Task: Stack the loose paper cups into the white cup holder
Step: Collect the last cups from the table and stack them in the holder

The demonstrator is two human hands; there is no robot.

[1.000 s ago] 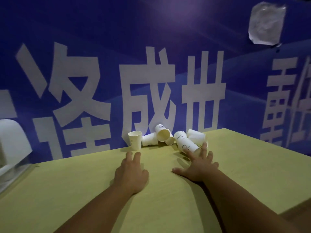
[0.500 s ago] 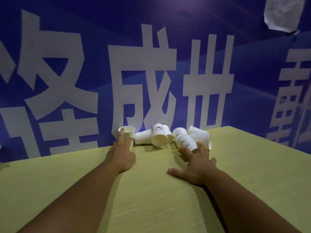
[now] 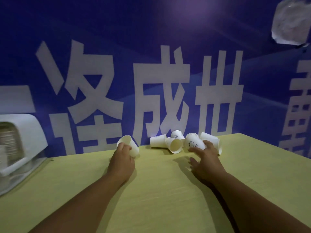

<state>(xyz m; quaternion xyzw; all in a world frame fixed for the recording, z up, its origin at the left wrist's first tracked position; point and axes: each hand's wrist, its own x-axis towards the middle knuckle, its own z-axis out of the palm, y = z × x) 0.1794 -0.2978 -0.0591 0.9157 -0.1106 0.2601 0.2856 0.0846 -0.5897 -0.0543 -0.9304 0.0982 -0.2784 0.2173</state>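
Note:
My left hand grips a white paper cup at the far edge of the yellow-green table; the cup is tilted, mouth up and to the left. To its right lies a heap of several loose paper cups on their sides against the wall. My right hand has its fingers spread over a printed cup in that heap, touching it. The white cup holder stands at the left edge, with a stack of cups visible inside it.
A blue banner with large white characters forms the wall right behind the table. A crumpled white sheet is stuck on it at the top right. The table's right edge runs diagonally at the right.
My left hand has closed on the upright cup and tipped it off the table. My right hand has reached further onto the printed cup. The view swung left, so the cup holder is back in view.

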